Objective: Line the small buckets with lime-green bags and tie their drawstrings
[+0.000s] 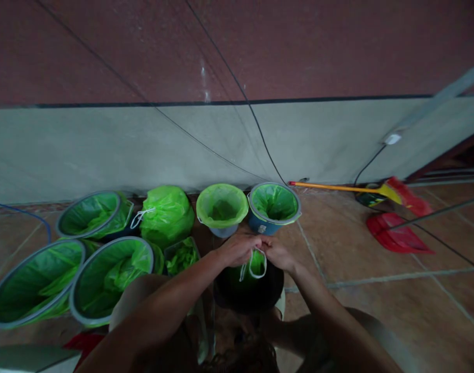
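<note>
Over a dark bucket (pixel 247 298) between my legs, my left hand (pixel 241 248) and my right hand (pixel 275 254) meet with fingertips close together. Both are closed on a green garbage bag (pixel 257 263), whose white drawstring hangs in a loop below the fingers. Most of this bag is hidden by my hands and the shadow in the bucket. Just beyond my hands stand a light bucket with a green liner (pixel 222 204) and a blue bucket with a green liner (pixel 275 204).
Several large bins with green liners (pixel 112 280) stand at left, beside a full, tied green bag (pixel 167 215). A small bin (pixel 182 256) holds green plastic. To the right lie a broom (pixel 338 187) and a red dustpan (pixel 394 233). Black cables (pixel 256 122) hang along the wall.
</note>
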`<act>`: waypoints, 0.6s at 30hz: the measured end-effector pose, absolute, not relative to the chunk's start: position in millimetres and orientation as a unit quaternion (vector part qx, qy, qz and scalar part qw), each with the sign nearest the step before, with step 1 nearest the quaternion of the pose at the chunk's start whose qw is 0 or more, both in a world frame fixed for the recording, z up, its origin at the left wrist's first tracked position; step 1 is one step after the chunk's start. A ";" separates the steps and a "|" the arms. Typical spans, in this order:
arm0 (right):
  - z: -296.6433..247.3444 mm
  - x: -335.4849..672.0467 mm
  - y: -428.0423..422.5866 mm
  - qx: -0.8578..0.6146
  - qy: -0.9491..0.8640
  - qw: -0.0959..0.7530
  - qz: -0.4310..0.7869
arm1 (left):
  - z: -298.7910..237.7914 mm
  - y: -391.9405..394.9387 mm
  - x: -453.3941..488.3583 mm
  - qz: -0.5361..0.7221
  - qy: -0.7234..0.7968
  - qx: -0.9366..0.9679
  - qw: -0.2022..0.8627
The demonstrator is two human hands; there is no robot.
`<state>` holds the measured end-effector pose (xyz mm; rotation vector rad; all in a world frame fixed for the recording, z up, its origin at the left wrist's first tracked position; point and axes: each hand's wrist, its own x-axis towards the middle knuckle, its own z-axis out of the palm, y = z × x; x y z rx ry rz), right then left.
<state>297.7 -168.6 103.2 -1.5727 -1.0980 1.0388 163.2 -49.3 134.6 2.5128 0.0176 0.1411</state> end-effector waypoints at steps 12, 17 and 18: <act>113.5 295.7 -178.1 -0.585 -0.292 0.515 0.554 | 128.8 -59.6 156.2 0.173 0.080 0.943 0.274; 111.5 291.9 -172.9 -0.615 -0.292 0.537 0.499 | 126.5 -62.0 160.7 0.164 0.125 0.921 0.330; 111.1 292.0 -171.2 -0.623 -0.310 0.533 0.481 | 126.4 -62.8 161.2 0.158 0.129 0.920 0.334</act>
